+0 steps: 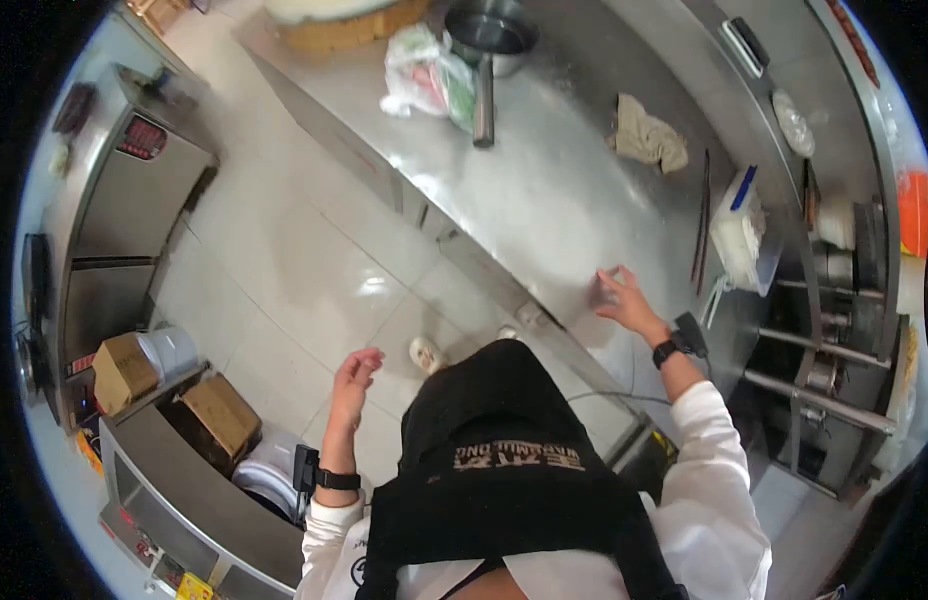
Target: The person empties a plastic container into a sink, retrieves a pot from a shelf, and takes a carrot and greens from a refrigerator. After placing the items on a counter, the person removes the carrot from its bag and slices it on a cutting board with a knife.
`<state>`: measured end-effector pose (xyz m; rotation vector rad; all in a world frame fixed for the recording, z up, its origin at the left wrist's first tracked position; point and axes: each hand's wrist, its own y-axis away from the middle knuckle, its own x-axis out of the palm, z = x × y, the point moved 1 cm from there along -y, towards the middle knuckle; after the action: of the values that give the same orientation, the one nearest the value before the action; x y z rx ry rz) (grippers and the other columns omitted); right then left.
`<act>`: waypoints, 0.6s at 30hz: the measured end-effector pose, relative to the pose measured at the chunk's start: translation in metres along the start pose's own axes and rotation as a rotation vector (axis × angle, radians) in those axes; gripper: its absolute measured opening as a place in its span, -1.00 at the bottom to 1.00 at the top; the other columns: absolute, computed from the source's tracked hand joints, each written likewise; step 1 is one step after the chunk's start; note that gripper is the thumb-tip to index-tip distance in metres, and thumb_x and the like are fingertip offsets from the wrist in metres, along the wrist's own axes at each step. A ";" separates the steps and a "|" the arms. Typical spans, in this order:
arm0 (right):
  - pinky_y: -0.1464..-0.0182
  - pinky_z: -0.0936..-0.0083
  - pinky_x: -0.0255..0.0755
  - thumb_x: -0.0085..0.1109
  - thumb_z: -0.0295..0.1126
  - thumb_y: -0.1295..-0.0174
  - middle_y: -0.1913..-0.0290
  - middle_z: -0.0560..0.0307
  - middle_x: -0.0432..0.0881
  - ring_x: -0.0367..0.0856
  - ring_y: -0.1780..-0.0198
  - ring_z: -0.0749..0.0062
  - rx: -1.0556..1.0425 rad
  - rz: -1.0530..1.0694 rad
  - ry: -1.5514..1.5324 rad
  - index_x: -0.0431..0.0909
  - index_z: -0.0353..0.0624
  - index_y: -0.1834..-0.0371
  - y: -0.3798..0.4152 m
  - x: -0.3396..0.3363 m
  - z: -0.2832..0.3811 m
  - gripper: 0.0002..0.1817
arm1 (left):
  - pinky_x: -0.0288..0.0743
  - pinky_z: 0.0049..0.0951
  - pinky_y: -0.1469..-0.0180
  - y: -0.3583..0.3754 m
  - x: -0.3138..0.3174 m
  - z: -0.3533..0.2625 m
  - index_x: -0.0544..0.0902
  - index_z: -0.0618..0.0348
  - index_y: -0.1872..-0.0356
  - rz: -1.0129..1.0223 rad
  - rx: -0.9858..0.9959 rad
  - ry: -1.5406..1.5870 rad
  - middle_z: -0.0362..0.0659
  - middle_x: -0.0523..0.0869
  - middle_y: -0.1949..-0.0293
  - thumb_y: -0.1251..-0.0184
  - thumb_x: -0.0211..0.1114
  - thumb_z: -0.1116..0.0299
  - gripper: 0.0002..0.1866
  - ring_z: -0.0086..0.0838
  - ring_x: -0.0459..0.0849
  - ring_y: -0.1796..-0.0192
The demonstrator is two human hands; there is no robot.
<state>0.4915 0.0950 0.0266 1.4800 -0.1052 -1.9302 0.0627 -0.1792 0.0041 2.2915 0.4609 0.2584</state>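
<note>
My right hand (626, 300) is over the near part of the steel counter (544, 220), its fingers bent and spread apart with nothing between them. Its fingertips are close to the metal surface. My left hand (357, 378) hangs over the tiled floor, left of the black apron (489, 430), with loosely curled fingers and nothing in them. Farther up the counter lie a crumpled beige cloth (648, 134) and a pair of dark chopsticks (702, 225), both beyond my right hand.
A black frying pan (492, 28) and a plastic bag (424, 75) sit at the counter's far end. At right, a white container (736, 235) stands below a shelf (784, 110). Cardboard boxes (221, 420) and a steel cabinet (134, 200) are to the left.
</note>
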 end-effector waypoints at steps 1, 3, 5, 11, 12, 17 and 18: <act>-0.25 0.25 0.12 0.38 -0.24 0.16 -0.25 -0.20 0.15 0.15 -0.25 -0.08 -0.016 0.157 -0.139 0.28 0.08 -0.22 -0.020 -0.017 -0.016 -0.24 | 0.26 -0.36 -0.06 -0.003 0.009 -0.012 0.49 0.09 0.03 0.025 0.021 0.004 -0.24 0.59 0.07 -0.27 0.06 0.18 -0.68 -0.52 0.48 0.02; -0.23 0.25 0.15 0.33 -0.21 0.10 -0.22 -0.15 0.22 0.21 -0.20 -0.06 -0.217 0.055 -0.061 0.31 0.05 -0.19 -0.067 -0.045 -0.059 -0.31 | 0.28 -0.38 -0.06 -0.009 0.030 -0.040 0.49 0.11 0.03 0.042 0.071 -0.009 -0.23 0.59 0.08 -0.29 0.06 0.21 -0.69 -0.52 0.49 0.02; -0.24 0.24 0.14 0.27 -0.15 0.04 -0.27 -0.11 0.15 0.18 -0.23 -0.03 -0.038 -0.450 0.030 0.31 0.08 -0.19 -0.119 -0.073 -0.098 -0.35 | 0.29 -0.41 -0.06 -0.017 0.050 -0.060 0.49 0.13 0.03 0.054 0.104 -0.028 -0.23 0.59 0.09 -0.30 0.05 0.24 -0.71 -0.52 0.49 0.02; -0.19 0.18 0.18 0.16 -0.12 -0.06 -0.26 -0.14 0.13 0.20 -0.21 -0.07 0.310 -0.606 0.063 0.30 0.11 -0.19 -0.247 -0.128 -0.103 -0.43 | 0.36 -0.48 -0.05 -0.029 0.113 -0.123 0.47 0.24 0.03 0.062 0.346 -0.194 -0.16 0.59 0.10 -0.30 0.07 0.43 -0.75 -0.47 0.52 0.03; -0.16 0.17 0.21 0.16 -0.16 -0.06 -0.23 -0.14 0.17 0.22 -0.17 -0.08 0.314 -0.572 0.030 0.32 0.06 -0.16 -0.260 -0.108 -0.108 -0.45 | 0.37 -0.48 -0.05 -0.031 0.118 -0.139 0.47 0.24 0.03 0.043 0.362 -0.259 -0.16 0.59 0.10 -0.29 0.08 0.43 -0.75 -0.47 0.52 0.02; -0.06 0.19 0.27 0.22 -0.37 -0.01 -0.05 -0.12 0.30 0.29 -0.07 -0.08 0.052 -0.701 0.036 0.39 -0.16 0.05 -0.178 -0.090 -0.058 -0.59 | 0.35 -0.53 -0.02 -0.066 0.110 -0.192 0.49 0.21 0.04 0.033 0.369 -0.345 -0.22 0.59 0.13 -0.28 0.07 0.45 -0.76 -0.56 0.48 0.10; -0.06 0.20 0.28 0.22 -0.40 0.00 -0.04 -0.12 0.31 0.31 -0.06 -0.06 0.062 -0.647 0.031 0.39 -0.16 0.04 -0.160 -0.087 -0.061 -0.59 | 0.35 -0.53 -0.02 -0.073 0.108 -0.204 0.49 0.21 0.04 0.029 0.370 -0.335 -0.22 0.59 0.13 -0.28 0.07 0.45 -0.76 -0.56 0.48 0.10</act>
<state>0.4793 0.2855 0.0040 1.7255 0.3764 -2.4141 0.0777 0.0451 0.0949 2.6353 0.3218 -0.2150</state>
